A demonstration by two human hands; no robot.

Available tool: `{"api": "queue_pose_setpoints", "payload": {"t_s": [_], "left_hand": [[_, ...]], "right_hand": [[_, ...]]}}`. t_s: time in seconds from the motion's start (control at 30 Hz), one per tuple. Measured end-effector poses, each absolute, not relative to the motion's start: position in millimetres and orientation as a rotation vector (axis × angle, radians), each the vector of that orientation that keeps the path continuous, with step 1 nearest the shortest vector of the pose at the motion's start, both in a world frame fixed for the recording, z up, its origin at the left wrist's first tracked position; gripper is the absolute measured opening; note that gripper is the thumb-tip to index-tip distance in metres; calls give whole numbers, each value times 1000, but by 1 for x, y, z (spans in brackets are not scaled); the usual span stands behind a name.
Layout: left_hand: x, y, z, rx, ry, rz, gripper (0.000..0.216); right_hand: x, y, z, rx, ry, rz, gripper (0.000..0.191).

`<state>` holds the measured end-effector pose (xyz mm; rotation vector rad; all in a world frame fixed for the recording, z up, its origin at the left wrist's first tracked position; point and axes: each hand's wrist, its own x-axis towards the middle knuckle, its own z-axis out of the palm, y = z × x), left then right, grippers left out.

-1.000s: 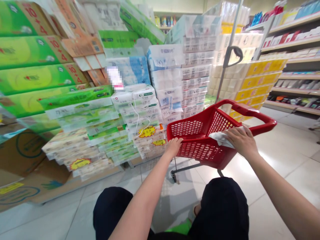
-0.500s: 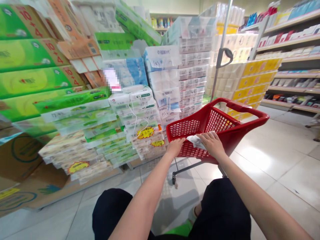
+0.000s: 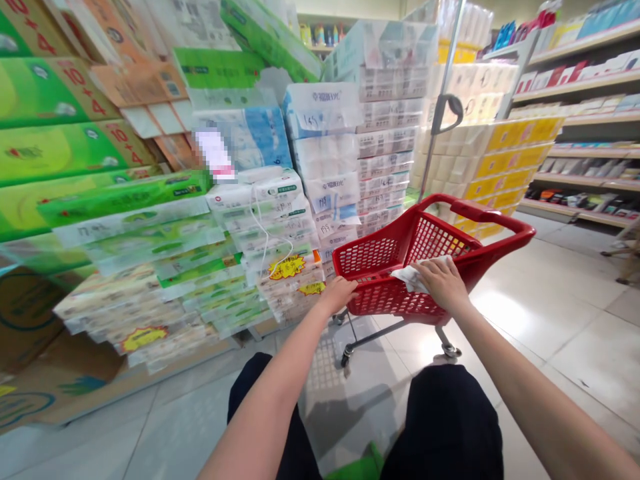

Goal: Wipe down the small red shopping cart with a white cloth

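In front of me stands a red plastic shopping cart (image 3: 390,305) with perforated sides on a metal wheeled frame. My left hand (image 3: 340,295) is closed over the rim at its front left corner. A white cloth (image 3: 411,277) lies over the near rim, pressed there beneath my right hand (image 3: 443,281). The fingers of that hand are bent around the cloth, and part of the cloth sticks out to the left of them. The cart's handle (image 3: 500,225) rises to the right, touched by neither hand.
Stacked tissue packs (image 3: 280,220) line the left and back. A phone (image 3: 215,153) with a lit screen leans there, its white cable (image 3: 263,227) hanging down. Behind the cart rises a metal pole (image 3: 450,60) with a black handle. Stocked shelves (image 3: 585,120) stand at right; something green (image 3: 355,467) is below me.
My right hand has slid the white cloth rightward along the cart's near rim. The left hand has shifted slightly left and stays on the rim. My left knee has moved inward.
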<state>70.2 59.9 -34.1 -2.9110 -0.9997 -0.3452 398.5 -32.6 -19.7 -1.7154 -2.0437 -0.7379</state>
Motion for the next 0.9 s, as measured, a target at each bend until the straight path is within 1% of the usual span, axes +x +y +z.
{"api": "queue_pose_setpoints", "payload": {"t_s": [0.17, 0.33, 0.47, 0.57, 0.67, 0.73, 0.9], "left_hand": [[67, 73, -30, -2945, -904, -313, 20], [65, 80, -24, -2932, -789, -187, 25], [65, 75, -26, -2958, -769, -219, 25], [67, 67, -33, -2972, -801, -300, 26], [71, 56, -40, -2936, -882, -373, 31], [75, 48, -42, -2908, -914, -406, 33], [85, 34, -44, -2863, -945, -418, 26]], "right_hand": [[335, -19, -26, -1704, -2109, -625, 44], [283, -11, -31, -1618, -2184, -551, 46], [306, -20, -25, -1573, -2253, -544, 47], [348, -35, -22, -1691, -2110, -625, 42], [378, -49, -23, -1789, -2002, -700, 43], [380, -54, -27, -1837, -1958, -716, 43], [338, -51, -39, -1856, -1924, -659, 44]]}}
